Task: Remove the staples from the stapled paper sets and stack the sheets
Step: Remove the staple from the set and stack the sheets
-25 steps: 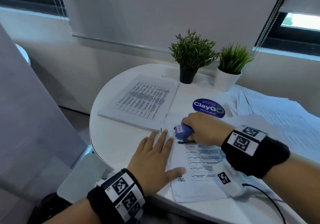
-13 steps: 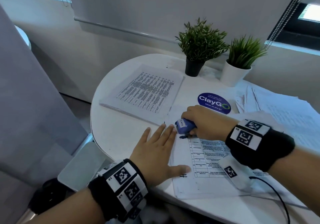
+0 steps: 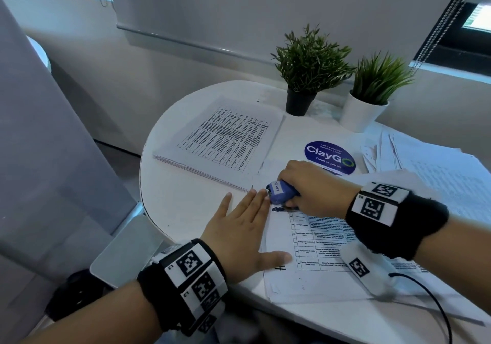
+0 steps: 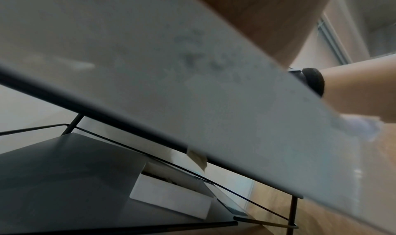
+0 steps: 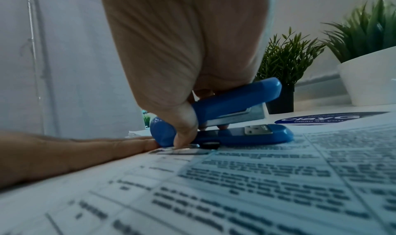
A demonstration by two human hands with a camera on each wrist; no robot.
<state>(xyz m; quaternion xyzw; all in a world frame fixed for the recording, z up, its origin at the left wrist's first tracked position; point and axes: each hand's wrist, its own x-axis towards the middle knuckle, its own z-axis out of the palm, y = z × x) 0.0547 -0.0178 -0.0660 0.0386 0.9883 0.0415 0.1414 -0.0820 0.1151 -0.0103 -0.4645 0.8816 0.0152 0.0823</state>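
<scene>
Round white table [image 3: 186,205] beneath blind-covered windows [image 3: 475,24]

I see the table's pale underside [image 4: 193,86] slanting across, a white box [image 4: 171,199] below, my right forearm [image 4: 360,89] beyond

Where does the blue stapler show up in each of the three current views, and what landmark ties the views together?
Head: the blue stapler sits centre frame, gripped by the right hand, at the top corner of the printed sheet.
Left wrist: not in it; the table's underside fills the picture.
Right wrist: centre, under the right hand, its rear end on the sheet.
Shared landmark: the ClayGo sticker, seen at right in the right wrist view.
</scene>
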